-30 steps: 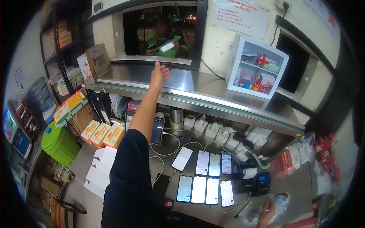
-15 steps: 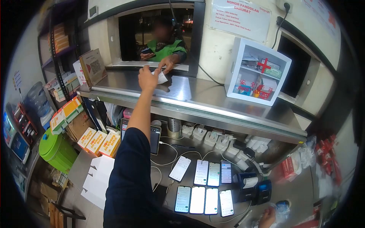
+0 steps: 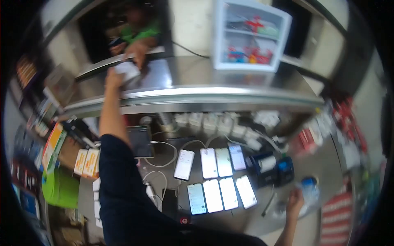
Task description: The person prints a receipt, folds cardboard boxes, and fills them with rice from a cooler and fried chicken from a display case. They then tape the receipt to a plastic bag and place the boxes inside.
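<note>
At the service window, my left hand [image 3: 113, 80] is closed on a small white paper slip [image 3: 128, 71] above the metal counter. The hand [image 3: 138, 51] of a person in a green jacket [image 3: 141, 33] outside reaches to the slip's far side; blur hides whether it touches. My right hand [image 3: 295, 201] is at the lower right, its fingers curled, beside clear plastic [image 3: 310, 194]. What it holds, if anything, cannot be made out. Several lit phones [image 3: 213, 196] lie in two rows on the lower desk between my arms.
The raised metal counter [image 3: 193, 78] crosses the view, with a white first aid cabinet [image 3: 246, 65] on it. Below are a tablet [image 3: 139, 141], looping white cables [image 3: 175, 158] and dark blue printers [image 3: 266, 166]. Orange and white boxes [image 3: 88, 162] and a green bin [image 3: 60, 188] stand left.
The view has shifted, with blur. My left hand has drawn the slip somewhat nearer the counter's front edge, the person's hand still close. My right hand has come further into view.
</note>
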`<state>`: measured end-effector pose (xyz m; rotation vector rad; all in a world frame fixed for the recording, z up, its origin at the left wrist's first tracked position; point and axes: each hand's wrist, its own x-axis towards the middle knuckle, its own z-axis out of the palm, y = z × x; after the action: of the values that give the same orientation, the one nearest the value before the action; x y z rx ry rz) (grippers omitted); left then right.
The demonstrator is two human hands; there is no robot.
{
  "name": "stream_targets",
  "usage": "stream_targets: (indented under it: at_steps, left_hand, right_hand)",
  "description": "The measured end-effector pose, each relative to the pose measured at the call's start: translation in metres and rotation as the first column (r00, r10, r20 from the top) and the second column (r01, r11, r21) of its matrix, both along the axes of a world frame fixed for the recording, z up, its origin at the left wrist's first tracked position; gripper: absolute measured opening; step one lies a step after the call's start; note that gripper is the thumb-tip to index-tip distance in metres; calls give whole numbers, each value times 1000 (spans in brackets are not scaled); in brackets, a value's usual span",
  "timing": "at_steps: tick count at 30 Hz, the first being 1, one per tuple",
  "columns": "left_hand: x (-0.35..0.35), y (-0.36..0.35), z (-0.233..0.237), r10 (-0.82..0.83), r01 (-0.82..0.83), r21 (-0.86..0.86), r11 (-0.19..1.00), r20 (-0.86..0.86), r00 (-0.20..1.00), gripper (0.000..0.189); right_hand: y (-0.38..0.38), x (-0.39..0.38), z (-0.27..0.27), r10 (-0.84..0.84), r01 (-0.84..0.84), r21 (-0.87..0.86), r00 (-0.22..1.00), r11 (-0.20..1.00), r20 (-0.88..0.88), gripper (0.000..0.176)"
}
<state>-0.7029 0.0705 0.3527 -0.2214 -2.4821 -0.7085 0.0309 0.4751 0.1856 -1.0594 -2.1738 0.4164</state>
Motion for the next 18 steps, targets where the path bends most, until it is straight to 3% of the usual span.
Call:
stream_targets:
  at_steps: [1,2,3,4,6,7,8,9,11,12,13,15,16,18]
  left_hand:
    - [-13,-11,-12,-62,50,-73,996,-186,981,67]
    - [0,-10,-4,-55,59,22,998,-145,988,56]
    - [-27,-32,-12,-153,108,-212,971,-211,965,47]
    - [-49,-49,-24,-280,197,-222,955,-447,850,41]
    - [-85,-81,-21,-386,253,-307,917,-534,752,42]
    - [-36,-60,-3,-280,364,121,923,-435,856,41]
    - [-30,-62,8,-288,358,53,932,-489,823,46]
    - [-26,-64,17,-341,437,117,892,-462,819,50]
    - [115,-6,44,-350,502,293,814,-442,826,54]
    - [161,12,48,-370,515,290,807,-433,822,54]
    - [191,24,50,-493,580,225,783,-344,799,53]
    - [283,65,48,-718,754,168,635,-230,657,53]
    - [341,91,36,-816,844,176,507,-219,536,55]
    - [430,116,10,-884,872,151,465,121,451,61]
  right_hand:
    - [-2,1,0,-14,11,-60,999,998,-47,22]
    - [-2,3,2,7,-7,-9,1000,1000,-18,21]
    - [-7,2,11,3,-3,-17,1000,1000,-7,19]
    - [-10,3,16,14,-14,-47,1000,999,-5,18]
    - [-19,5,29,21,-25,-98,999,995,-42,18]
    - [-19,8,24,16,-26,-112,996,993,-86,19]
    - [-24,10,30,38,-46,-74,994,996,-103,20]
    - [-29,11,33,72,-75,-30,993,997,-91,21]
    - [-43,8,47,143,-152,-57,979,987,-145,21]
    - [-49,6,51,182,-188,-28,973,982,-141,19]
    - [-54,2,53,264,-262,37,942,964,-209,20]
    - [-67,-6,67,421,-406,112,866,907,-269,22]
    - [-76,-9,73,483,-486,65,825,871,-293,23]
    - [-91,-15,91,657,-695,52,650,717,-382,35]
